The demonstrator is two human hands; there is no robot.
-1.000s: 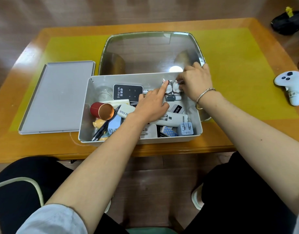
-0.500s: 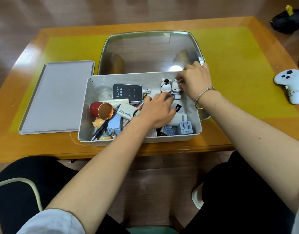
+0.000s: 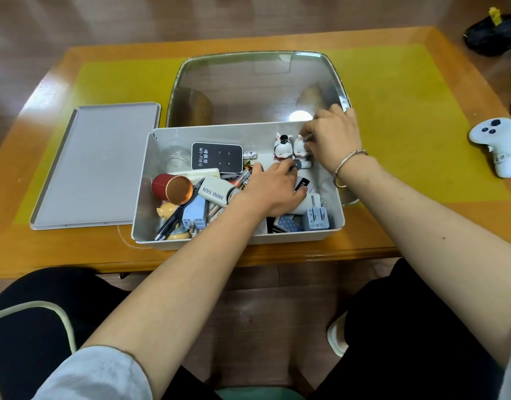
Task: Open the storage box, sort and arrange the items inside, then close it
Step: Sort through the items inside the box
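The grey storage box (image 3: 219, 133) stands open at the table's front edge, and its flat grey lid (image 3: 98, 166) lies to its left. Two white bunny figurines (image 3: 282, 148) stand upright side by side at the box's back right. My right hand (image 3: 335, 137) pinches the right bunny (image 3: 299, 151) near its head. My left hand (image 3: 273, 189) reaches across the box, its fingertips closed on a small dark grey item (image 3: 297, 164) at the bunnies' feet. A black Wi-Fi device (image 3: 216, 157), a red tin (image 3: 170, 187), a mini fan (image 3: 212, 192) and pens fill the left half.
A blue plug (image 3: 194, 216) and a pale charger (image 3: 316, 217) lie along the box's near wall. A shiny tray (image 3: 257, 88) sits right behind the box. A white game controller (image 3: 496, 142) rests at the table's right side. A black bag (image 3: 493, 33) lies on the floor beyond.
My left hand drew back from the left bunny's head and lowered onto the small dark item at the bunnies' feet. My right hand stayed at the right bunny.
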